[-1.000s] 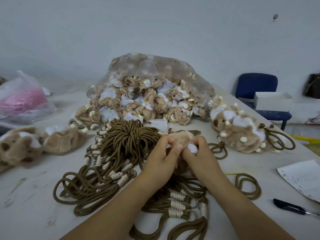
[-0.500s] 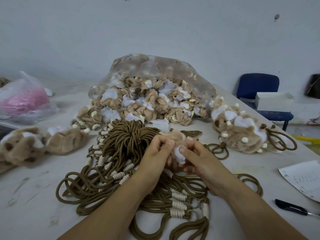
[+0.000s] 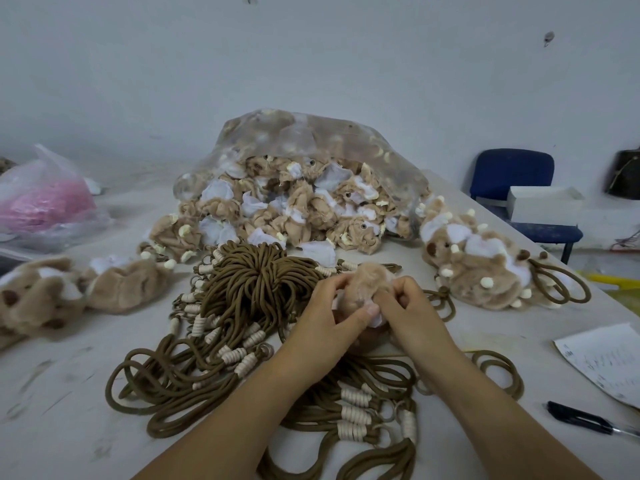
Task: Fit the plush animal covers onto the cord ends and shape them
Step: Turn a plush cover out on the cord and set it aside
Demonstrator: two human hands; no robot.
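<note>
Now right hand (image 3: 414, 315) curls tighter round plush cover (image 3: 367, 283).

paper sheet (image 3: 602, 367): handwriting too blurred to read.

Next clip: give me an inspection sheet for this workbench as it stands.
Surface: pale, scuffed table.
Job's things: brown cord bundle mid-table; clear bag spilling covers behind it; left plush pile and right plush pile beside.
Clutter: pink-filled bag, paper sheet, pen.
Hands: left hand and right hand both pinch one plush cover.
Cables: nothing seen apart from the cords.
Surroundings: white wall; blue chair with white box by it.
</note>
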